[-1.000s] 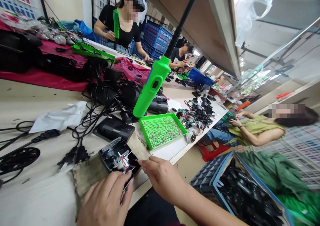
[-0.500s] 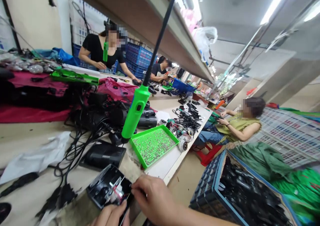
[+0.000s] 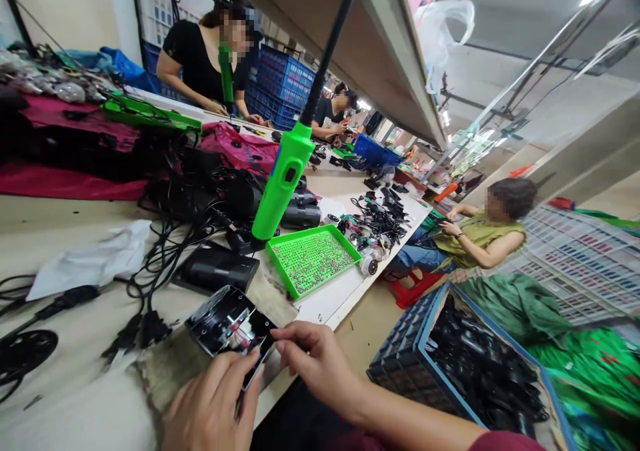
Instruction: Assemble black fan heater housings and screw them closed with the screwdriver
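Head view:
1. Working at the near edge of a cluttered workbench (image 3: 65, 234).
2. Clamping an opened black plastic housing (image 3: 227, 321) by its lower corner in the left hand (image 3: 210, 398), long axis running from the grip toward the bench's far side.
3. Curling the right hand (image 3: 320, 361) loosely, fingertips just beside the housing's right corner, gripping nothing.

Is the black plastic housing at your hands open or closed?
Open: the black plastic housing shows red and white wires inside.

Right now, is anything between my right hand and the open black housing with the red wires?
Nothing visible stands between them. The fingertips of the right hand sit right at the lower right edge of the open black plastic housing, with no other object in the way.
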`<state>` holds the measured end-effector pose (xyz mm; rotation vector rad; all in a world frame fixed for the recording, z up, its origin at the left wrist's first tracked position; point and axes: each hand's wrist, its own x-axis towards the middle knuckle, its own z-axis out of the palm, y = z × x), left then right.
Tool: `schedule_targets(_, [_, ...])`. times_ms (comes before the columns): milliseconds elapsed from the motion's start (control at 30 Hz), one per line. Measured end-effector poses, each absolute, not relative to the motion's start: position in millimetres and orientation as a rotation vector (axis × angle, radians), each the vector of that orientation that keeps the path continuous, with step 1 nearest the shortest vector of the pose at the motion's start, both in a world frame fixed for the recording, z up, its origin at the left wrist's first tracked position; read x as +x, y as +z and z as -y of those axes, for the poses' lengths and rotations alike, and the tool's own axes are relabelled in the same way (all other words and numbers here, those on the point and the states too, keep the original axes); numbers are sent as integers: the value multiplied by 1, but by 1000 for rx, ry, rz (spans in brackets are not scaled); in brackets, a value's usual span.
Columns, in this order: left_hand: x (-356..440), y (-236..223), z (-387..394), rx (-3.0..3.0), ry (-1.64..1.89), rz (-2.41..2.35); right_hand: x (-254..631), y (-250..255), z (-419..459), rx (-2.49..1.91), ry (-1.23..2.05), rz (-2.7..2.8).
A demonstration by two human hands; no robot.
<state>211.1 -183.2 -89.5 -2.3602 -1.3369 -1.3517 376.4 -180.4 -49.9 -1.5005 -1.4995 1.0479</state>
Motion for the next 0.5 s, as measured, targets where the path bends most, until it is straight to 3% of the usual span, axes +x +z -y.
schedule_targets(233, [207,-89,186,-2442,-1343,1347,377,-56,184,-1494,969,1532])
schedule_targets(400, [207,-92,190,-2447,-1363,1421,392,-17,165,-1424,785,2186])
schedule_targets(500, [209,-94,191,-2390,-1442,1513,398,-2,154,-1407,863,2302])
